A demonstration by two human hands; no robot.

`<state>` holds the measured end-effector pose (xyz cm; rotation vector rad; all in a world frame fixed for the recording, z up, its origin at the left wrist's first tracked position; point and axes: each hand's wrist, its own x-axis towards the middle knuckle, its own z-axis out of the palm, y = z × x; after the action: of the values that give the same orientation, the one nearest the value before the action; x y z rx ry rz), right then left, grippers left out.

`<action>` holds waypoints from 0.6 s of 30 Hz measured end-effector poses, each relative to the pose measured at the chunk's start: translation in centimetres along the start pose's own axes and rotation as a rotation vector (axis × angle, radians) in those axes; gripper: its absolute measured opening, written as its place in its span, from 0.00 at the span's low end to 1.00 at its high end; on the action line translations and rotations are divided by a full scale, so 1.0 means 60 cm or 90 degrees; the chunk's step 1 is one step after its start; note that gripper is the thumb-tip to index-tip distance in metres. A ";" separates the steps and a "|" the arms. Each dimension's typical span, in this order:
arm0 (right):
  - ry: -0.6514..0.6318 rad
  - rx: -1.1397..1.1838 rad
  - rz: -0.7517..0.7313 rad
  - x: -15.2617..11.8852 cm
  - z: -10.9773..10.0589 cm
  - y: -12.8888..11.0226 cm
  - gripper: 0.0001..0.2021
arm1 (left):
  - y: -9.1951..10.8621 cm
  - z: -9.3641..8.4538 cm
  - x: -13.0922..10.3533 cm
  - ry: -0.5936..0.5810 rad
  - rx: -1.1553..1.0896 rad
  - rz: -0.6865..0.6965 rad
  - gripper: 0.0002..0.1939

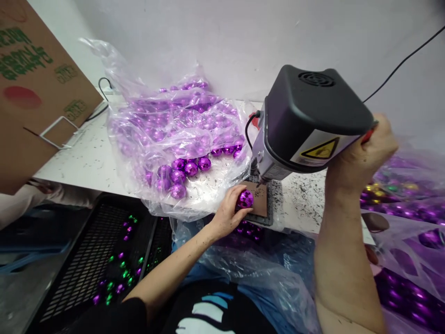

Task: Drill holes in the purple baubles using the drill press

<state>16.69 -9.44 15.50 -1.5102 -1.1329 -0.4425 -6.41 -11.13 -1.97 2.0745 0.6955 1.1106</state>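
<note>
Purple ball (246, 198), centre: left hand (227, 213) pinches it; I should brace it squarely while right hand (370, 149) grips machine (313, 116), upper right.

Pale light, seemingly from overhead, falls evenly on the wall (208, 46) behind the machine (313, 125). Left of the machine, hard glints dot my balls (191, 168) and white glare streaks the bag (120, 74). Below-left of it, the crate (81, 260) lies in gloom. Just below-right of it, wide-angle stretching swells my right forearm (342, 222).
</note>
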 end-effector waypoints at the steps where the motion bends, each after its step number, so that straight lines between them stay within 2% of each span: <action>1: 0.017 0.013 0.003 0.001 0.002 0.003 0.28 | 0.005 -0.006 -0.004 0.002 -0.002 0.000 0.32; 3: 0.041 0.033 0.013 0.001 0.004 0.007 0.31 | 0.015 -0.017 -0.010 0.000 -0.004 -0.002 0.32; 6: 0.033 0.016 0.016 0.001 0.005 0.008 0.33 | 0.028 -0.028 -0.021 -0.011 -0.017 -0.007 0.32; 12: 0.026 0.006 0.015 0.002 0.003 0.002 0.34 | 0.046 -0.034 -0.050 0.013 -0.090 -0.093 0.35; 18: 0.036 0.017 0.018 0.000 0.006 0.005 0.32 | 0.054 -0.045 -0.064 0.040 -0.056 0.000 0.29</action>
<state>16.86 -9.07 15.24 -1.4802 -1.0677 -0.4464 -10.19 -15.08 -0.29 1.9732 0.6648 1.1902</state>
